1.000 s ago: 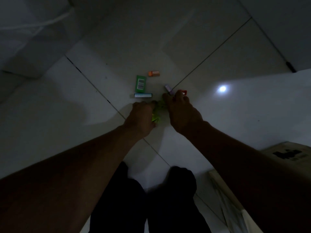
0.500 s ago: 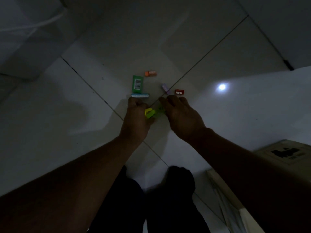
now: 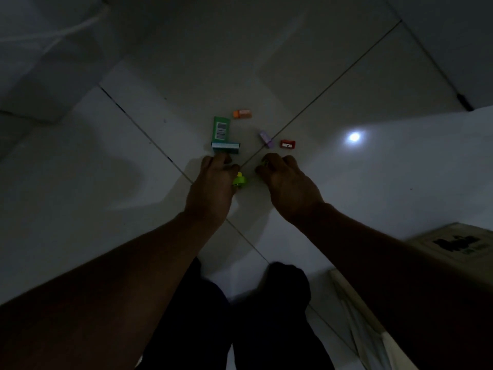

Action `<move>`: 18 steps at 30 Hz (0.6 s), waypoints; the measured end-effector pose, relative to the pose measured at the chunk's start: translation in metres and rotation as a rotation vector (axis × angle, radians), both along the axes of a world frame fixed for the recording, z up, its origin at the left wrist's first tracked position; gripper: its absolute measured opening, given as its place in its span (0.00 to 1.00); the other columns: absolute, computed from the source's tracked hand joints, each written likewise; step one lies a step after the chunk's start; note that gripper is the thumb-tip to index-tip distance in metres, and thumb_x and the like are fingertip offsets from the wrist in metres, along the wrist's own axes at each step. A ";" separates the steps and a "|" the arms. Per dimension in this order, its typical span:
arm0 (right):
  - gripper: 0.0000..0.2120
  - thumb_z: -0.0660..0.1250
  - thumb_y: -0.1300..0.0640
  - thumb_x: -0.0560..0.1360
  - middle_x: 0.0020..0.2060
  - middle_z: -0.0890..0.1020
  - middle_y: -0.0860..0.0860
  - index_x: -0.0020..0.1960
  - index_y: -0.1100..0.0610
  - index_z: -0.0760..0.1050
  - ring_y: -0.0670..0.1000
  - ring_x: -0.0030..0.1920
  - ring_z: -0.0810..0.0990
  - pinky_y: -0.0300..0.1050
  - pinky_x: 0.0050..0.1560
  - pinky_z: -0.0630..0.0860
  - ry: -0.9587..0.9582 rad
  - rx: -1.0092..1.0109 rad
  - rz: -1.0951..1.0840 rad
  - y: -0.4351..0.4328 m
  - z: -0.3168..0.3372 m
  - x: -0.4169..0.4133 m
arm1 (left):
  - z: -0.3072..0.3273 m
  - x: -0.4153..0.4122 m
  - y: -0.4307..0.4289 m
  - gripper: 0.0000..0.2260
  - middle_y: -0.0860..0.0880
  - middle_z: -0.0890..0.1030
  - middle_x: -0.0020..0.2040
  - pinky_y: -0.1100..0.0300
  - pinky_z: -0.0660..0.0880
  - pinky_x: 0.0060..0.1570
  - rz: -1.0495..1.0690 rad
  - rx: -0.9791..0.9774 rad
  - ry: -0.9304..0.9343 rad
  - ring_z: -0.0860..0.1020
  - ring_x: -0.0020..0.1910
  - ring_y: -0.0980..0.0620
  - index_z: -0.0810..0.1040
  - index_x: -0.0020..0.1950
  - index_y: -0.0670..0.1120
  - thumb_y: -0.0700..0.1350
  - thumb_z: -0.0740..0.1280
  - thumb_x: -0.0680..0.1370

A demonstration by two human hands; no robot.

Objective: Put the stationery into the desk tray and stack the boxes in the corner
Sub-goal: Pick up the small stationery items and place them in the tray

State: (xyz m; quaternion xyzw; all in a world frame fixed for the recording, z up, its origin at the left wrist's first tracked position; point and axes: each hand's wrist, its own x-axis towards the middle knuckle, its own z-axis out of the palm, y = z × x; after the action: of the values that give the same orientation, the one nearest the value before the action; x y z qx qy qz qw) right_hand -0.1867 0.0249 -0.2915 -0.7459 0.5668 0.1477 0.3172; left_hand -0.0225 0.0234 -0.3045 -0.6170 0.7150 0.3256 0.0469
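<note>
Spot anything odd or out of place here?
Yes. The stationery lies loose on the tiled floor, not in any tray: green box, blue-white box, orange piece, purple piece, red sharpener. No desk tray in view. The scene is very dim, so small details are unclear.

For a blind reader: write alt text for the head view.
Two bare hands, left hand and right hand, reach down to a dim tiled floor, a yellow-green item between them. Beyond lie a green box and red sharpener.
</note>
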 end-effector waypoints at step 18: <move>0.18 0.56 0.65 0.79 0.68 0.68 0.60 0.68 0.59 0.71 0.63 0.61 0.67 0.55 0.54 0.72 -0.071 -0.032 -0.118 0.005 -0.004 0.002 | 0.009 0.023 0.039 0.14 0.45 0.73 0.53 0.65 0.69 0.58 0.343 0.064 0.335 0.75 0.53 0.51 0.84 0.49 0.41 0.39 0.78 0.64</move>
State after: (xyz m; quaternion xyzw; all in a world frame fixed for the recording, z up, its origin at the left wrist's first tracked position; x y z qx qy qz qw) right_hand -0.1852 0.0304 -0.2958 -0.7208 0.6004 0.0931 0.3336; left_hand 0.0001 0.0622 -0.2950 -0.6649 0.5871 0.4488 -0.1086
